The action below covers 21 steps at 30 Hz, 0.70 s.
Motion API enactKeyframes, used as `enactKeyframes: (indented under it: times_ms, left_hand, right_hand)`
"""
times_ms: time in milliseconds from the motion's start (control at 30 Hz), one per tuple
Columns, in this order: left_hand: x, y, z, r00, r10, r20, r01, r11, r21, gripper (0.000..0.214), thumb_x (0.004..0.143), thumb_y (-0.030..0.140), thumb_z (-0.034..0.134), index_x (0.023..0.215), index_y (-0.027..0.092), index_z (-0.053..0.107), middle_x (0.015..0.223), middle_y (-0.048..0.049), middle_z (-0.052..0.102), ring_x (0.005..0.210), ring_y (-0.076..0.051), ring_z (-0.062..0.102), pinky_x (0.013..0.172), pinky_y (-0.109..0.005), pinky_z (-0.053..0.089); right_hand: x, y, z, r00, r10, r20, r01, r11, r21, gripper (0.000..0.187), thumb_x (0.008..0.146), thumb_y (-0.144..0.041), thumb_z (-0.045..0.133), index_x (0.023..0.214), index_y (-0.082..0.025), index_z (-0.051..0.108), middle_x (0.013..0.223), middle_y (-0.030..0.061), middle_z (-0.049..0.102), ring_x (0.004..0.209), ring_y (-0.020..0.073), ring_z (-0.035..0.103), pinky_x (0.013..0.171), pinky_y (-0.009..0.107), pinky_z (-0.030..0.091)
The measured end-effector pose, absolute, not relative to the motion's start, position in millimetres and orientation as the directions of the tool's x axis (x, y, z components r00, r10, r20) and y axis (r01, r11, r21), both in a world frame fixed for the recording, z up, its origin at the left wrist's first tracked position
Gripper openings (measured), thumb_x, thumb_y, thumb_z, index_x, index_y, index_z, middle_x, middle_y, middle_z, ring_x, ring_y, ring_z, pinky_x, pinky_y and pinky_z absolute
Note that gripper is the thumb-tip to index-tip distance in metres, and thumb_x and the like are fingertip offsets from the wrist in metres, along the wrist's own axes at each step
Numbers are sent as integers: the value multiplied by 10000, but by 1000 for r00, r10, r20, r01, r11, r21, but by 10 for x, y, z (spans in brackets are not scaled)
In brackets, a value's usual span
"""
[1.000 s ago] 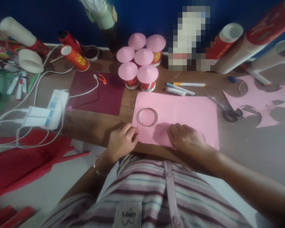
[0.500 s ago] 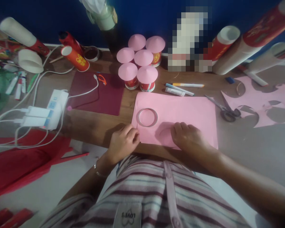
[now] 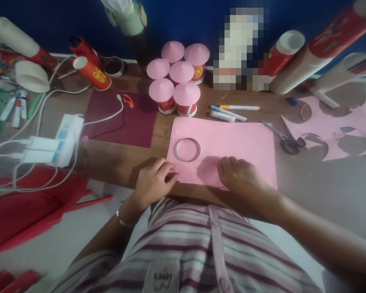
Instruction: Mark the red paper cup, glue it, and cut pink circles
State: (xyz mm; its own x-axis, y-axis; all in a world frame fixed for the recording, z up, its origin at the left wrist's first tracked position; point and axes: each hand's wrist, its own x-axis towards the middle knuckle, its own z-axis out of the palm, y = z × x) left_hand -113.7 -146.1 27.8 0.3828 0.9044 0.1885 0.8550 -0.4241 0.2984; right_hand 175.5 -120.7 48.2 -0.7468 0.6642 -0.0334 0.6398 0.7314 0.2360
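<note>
A stack of pink paper sheets (image 3: 247,140) lies at the table's front edge. On its left part rests a thin silvery ring (image 3: 188,161). My left hand (image 3: 155,183) is at the sheets' lower left corner, thumb and fingers apart, nothing seen in them. Curled down on the lower middle of the paper is my right hand (image 3: 239,173), with its fingertips hidden from view. Beside it a faint curved edge (image 3: 210,165) shows pink on pink; I cannot tell whether it is a drawn line or a separate piece of paper.
Behind the sheets stand several red cups with pink paper cones (image 3: 186,93) on top. Markers (image 3: 239,108) lie nearby. To the right are scissors (image 3: 288,142) and a cut-out pink sheet (image 3: 317,126). A power strip (image 3: 67,138) with white cables and a maroon sheet (image 3: 118,122) are leftward.
My left thumb and fingers have parted at the paper's corner. My right hand stays nearly in place. The whole view has shifted slightly.
</note>
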Motion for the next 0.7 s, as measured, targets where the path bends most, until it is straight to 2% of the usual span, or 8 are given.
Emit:
enactKeyframes:
  times_ms: [200,300,533,700]
  left_hand:
    - [-1136,-1470,245,386,915,115,879,-403,255,151,894,304,736,876,198,631,940,-29,724,837,-182,697,662,-297,479]
    - [-1138,-1471,224,372,920,125,884,-392,254,119,892,272,718,877,203,622,942,-23,722,827,-174,693,658,-295,476]
    - [-1120,-1453,214,404,894,195,878,-439,191,85,853,134,650,811,202,622,820,-12,684,738,-168,648,629,-297,447]
    - [-1114,-1451,226,414,878,238,867,-460,189,108,869,113,639,811,205,635,808,-8,687,734,-165,647,643,-294,454]
  right_hand:
    - [1738,-1212,546,-725,677,-125,640,730,239,225,796,64,539,815,-148,611,715,72,591,640,206,487,578,334,177]
    - [1733,-1225,567,-730,669,-140,633,739,231,208,809,51,542,841,-139,619,729,79,601,648,208,493,580,333,172]
    - [1677,-1195,454,-753,656,-53,627,740,243,254,756,91,530,755,-155,592,646,62,566,578,182,444,568,339,154]
    - [1704,-1169,395,-758,652,8,634,734,243,245,792,72,524,764,-160,597,661,63,575,592,183,440,577,343,190]
